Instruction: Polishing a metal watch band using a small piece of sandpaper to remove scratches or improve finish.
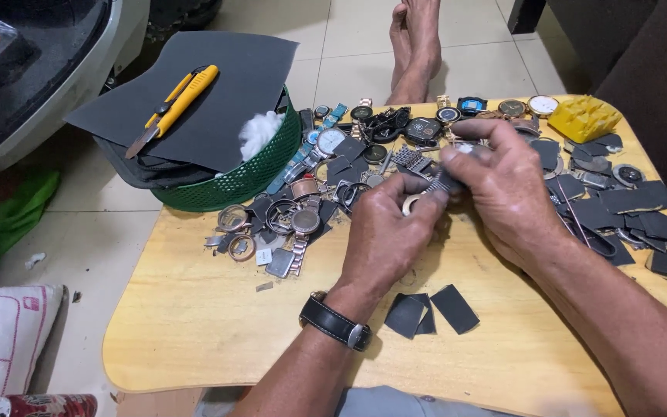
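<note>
Metal glints between the two hands: a small watch part, a ring-shaped case with a bit of link band, is pinched above the middle of the wooden surface. The left hand comes up from the lower edge, a black strapped wristwatch on its wrist, its fingers curled around the part from below. The right hand reaches in from the right, knuckles up, thumb and forefinger closed on the band end of the same part. Both hands are clenched on it and held just above the surface, not resting flat.

Just below the hands lie three dark sandpaper scraps. Behind the hands a heap of watch cases, bands and rings spreads across the surface, with more dark scraps to the right and a yellow block at the far right corner. To the left stands a green basket holding white cotton, covered by a dark sheet with a yellow utility knife on top. Bare feet rest on the tiled floor beyond.
</note>
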